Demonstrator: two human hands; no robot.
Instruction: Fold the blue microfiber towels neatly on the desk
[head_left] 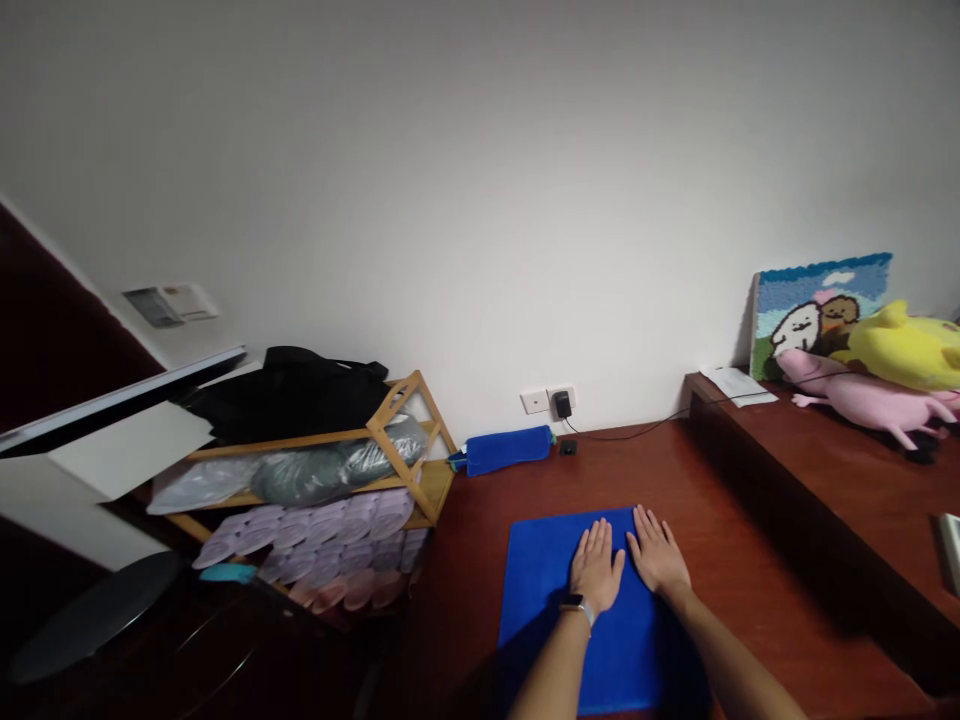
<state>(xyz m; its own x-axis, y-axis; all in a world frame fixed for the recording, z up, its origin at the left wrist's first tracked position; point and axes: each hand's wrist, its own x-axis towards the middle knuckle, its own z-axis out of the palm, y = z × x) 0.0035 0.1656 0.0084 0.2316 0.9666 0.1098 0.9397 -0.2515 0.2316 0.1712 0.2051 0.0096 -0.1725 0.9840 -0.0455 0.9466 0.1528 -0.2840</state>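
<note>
A bright blue cloth (536,575) lies spread flat on the reddish-brown wooden table (480,530). My left hand (597,568), with a watch (577,604) on its wrist, rests palm down on the upper middle of the cloth, fingers stretched out. At the cloth's upper right edge lies my right hand (658,550), also palm down with its fingers extended. Neither hand grips anything. Parts of the cloth are covered by my hands and forearms.
A folded blue cloth bundle (508,450) lies at the table's back left. Behind it, a black plug (562,404) sits in the wall socket. To the left stands a wooden rack (424,490) with a black bag (300,395). Plush toys (855,392) lie on the raised right surface.
</note>
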